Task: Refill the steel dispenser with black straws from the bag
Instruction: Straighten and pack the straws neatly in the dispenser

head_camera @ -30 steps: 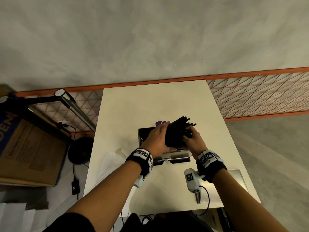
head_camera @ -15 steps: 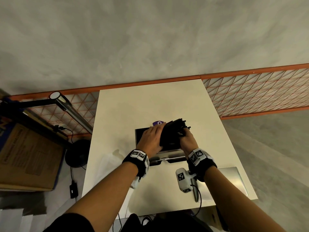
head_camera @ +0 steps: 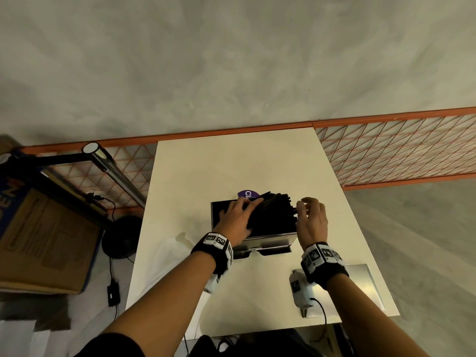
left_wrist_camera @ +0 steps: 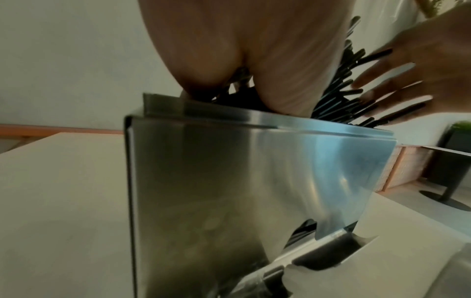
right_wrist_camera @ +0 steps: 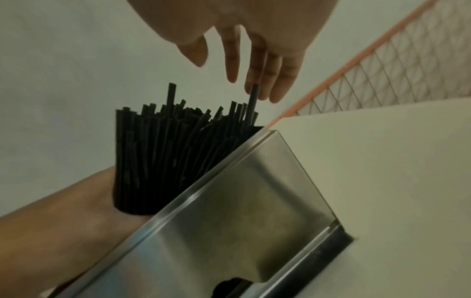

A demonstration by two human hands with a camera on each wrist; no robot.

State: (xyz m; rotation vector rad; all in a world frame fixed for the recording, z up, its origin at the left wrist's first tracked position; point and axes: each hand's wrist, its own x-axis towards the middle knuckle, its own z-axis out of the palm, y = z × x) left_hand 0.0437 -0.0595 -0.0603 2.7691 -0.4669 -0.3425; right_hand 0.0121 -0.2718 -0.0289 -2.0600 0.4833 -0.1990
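1. Black straws (head_camera: 270, 215) bundled, tilted, lower ends inside open top of steel dispenser (head_camera: 268, 239) on white table (head_camera: 231, 163).
2. Left hand (head_camera: 235, 217) laid over bundle, fingers extended, pressing.
3. Right hand (head_camera: 310, 219) relaxed, fingertips (right_wrist_camera: 254, 88) touching protruding straw ends, gripping nothing.

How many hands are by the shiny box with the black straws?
2. The left hand lies on the bundle of thin black plastic straws sticking out of the open rectangular steel dispenser. The right hand, fingers loose, touches the straw ends on its right side.
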